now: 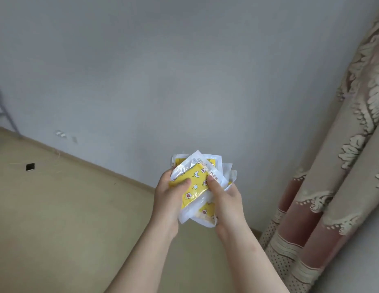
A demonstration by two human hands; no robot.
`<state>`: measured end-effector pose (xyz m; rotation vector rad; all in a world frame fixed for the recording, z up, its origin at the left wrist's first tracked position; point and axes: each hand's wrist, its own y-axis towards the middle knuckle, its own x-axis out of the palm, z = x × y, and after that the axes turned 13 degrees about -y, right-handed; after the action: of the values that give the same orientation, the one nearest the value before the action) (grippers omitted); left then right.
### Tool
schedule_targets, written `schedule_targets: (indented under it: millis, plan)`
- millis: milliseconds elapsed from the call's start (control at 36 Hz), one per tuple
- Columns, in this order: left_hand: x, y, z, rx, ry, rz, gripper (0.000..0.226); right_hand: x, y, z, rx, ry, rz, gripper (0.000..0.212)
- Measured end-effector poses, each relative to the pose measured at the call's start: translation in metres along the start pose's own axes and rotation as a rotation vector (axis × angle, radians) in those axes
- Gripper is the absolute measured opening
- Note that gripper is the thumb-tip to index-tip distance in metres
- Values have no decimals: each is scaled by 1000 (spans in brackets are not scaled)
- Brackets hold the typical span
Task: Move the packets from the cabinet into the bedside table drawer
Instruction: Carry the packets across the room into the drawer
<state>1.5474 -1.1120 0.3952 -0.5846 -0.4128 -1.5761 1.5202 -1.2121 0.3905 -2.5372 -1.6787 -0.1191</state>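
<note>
Both hands, left hand and right hand, are gripping the bundle of yellow patterned plastic packets mid-carry, with the bedside drawer, out of view, likely needing opening next.

Two hands are present: one left hand and one right hand. The yellow patterned packets number at least three in one overlapping stack; exact count indeterminable. One patterned curtain. One small dark object.
</note>
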Motion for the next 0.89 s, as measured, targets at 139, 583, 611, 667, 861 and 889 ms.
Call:
schedule_targets:
  millis: [139, 583, 611, 667, 861, 889]
  plan:
    - [8, 70, 21, 104, -38, 128, 29, 36, 81, -12, 21, 17, -124, 10]
    - [-118, 299, 165, 342, -85, 328, 24, 297, 272, -17, 91, 10, -307, 23]
    - [-128, 315, 182, 364, -78, 346, 24, 321, 284, -20, 97, 5, -296, 27]
    - [-148, 342, 213, 421, -74, 371, 27, 366, 304, -26, 103, 15, -304, 32]
    - [-216, 426, 288, 565, -106, 500, 28, 503, 350, -29, 189, 114, -534, 30]
    - [-226, 438, 297, 585, -112, 523, 28, 521, 356, -28, 191, 130, -562, 31]
